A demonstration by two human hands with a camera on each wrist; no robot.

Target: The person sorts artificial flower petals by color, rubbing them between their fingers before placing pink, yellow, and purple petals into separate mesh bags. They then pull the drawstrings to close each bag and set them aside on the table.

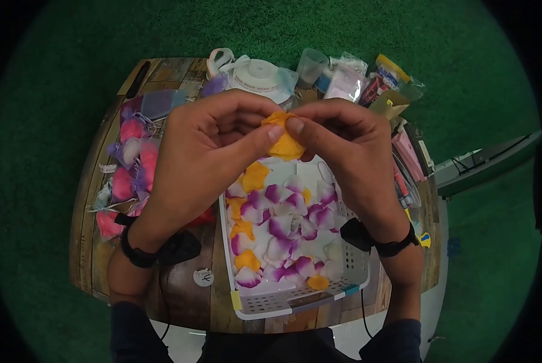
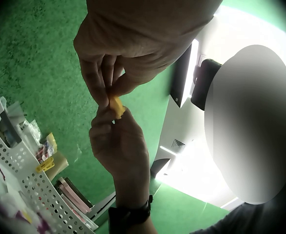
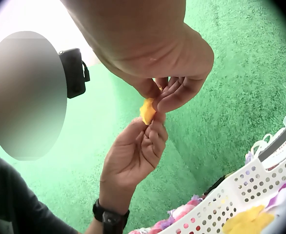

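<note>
Both hands meet over the far end of a white perforated basket [image 1: 238, 296]. Between thumb and fingers, my left hand [image 1: 213, 136] pinches one side of some yellow-orange artificial petals [image 1: 285, 147]. The other side is pinched by my right hand [image 1: 346, 136], its thumb lying on the front. In the left wrist view the yellow petals [image 2: 117, 107] show as a small folded piece between the fingertips. Purple-and-white petals [image 1: 280, 227] and more orange petals [image 1: 256, 176] lie scattered in the basket.
Pink and purple mesh pouches [image 1: 124, 181] crowd the table's left side. At the back stand a white ribbon roll [image 1: 260, 75] and a clear plastic cup [image 1: 312, 65]. Plastic packets [image 1: 346, 81] and pink boxes [image 1: 409, 148] line the right. A round sticker [image 1: 203, 277] lies left of the basket.
</note>
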